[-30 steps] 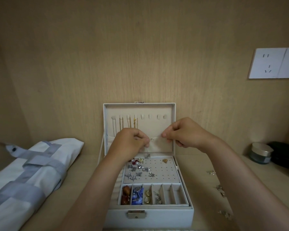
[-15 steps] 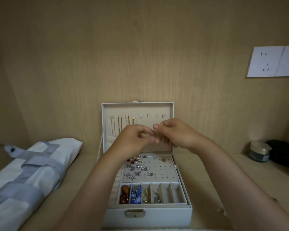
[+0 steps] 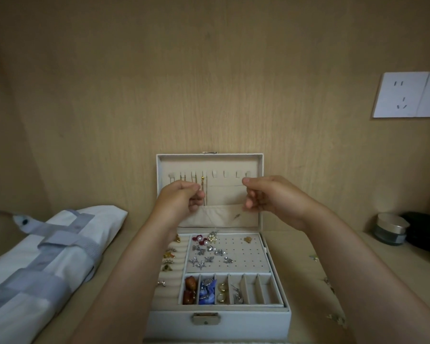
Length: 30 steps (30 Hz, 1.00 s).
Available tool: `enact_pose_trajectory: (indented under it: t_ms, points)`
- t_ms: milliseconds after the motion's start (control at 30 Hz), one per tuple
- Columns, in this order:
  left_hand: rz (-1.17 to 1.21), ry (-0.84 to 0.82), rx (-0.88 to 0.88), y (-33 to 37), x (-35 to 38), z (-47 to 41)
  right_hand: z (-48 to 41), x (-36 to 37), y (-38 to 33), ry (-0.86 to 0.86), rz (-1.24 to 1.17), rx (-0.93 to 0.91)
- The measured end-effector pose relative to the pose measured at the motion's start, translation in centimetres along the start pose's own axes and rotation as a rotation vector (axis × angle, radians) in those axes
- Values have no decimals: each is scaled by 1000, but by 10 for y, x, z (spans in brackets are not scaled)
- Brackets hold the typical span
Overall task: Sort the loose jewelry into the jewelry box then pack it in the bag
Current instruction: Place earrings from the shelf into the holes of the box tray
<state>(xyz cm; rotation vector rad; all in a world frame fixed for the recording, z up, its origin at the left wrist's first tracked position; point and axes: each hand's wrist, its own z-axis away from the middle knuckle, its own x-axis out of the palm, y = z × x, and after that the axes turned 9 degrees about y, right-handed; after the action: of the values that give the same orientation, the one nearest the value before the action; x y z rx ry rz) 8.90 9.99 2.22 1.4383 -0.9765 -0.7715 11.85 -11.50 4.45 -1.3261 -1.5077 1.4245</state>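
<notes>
two hands are raised in front of the open lid (image 3: 233, 162) of the jewelry box (image 3: 219, 326), well apart from each other. the left hand (image 3: 181, 203) is at the lid's left side and the right hand (image 3: 271, 199) at its right, each with fingers curled and thumb and forefinger pinched together. a thin chain (image 3: 225, 186) shows faintly as a fine line stretched level between the two pinches, just below the row of hooks along the lid's top edge. gold chains (image 3: 204, 187) hang from the left hooks, just beside the left hand's knuckles; the hooks between the hands are bare.

the box sits in the middle of the table (image 3: 308, 244), its lid upright and close to the wooden back wall (image 3: 209, 70). inside, the earring board (image 3: 243, 256) has pieces crowded on its left half and one gold piece near its far right corner. the front row of compartments (image 3: 256, 291) is filled at the left, and the two rightmost slots look bare. both forearms cross above the box's front corners.

left of the box, the white and grey bag (image 3: 47, 256) lies flat, with a strip of bare table between it and the box. on the right, loose jewelry (image 3: 329, 284) is scattered along the table beside the right forearm. a small jar (image 3: 390, 228) and a black pouch (image 3: 425, 230) sit touching at the far right edge, under a wall socket (image 3: 407, 95).
</notes>
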Motion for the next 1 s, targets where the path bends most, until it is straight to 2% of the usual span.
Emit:
enact_pose_trajectory:
  t_ms: [133,300,367,500,567,667,767,867,1000]
  points:
    - [134,-142,-69,2,-1,3,-2,9,3,32,-112,-10]
    - [95,-293,-70,5,0,8,-1,21,2,84,3,-119]
    - [4,-300,-25,7,0,9,-2,24,2,115,29,-153]
    - [-334,-297,151,8,-2,11,-4,29,4,199,92,-204]
    - [-400,-310,221,8,-3,11,-5,30,6,252,114,-241]
    - [-425,-256,289,5,-3,8,-9,32,9,378,158,-305]
    - [-324,-109,308,3,-3,3,-19,32,14,532,251,-307]
    - [-247,44,307,0,-2,-6,-25,38,12,617,351,-316]
    - [-227,137,299,-4,3,-12,-35,52,0,734,454,-370]
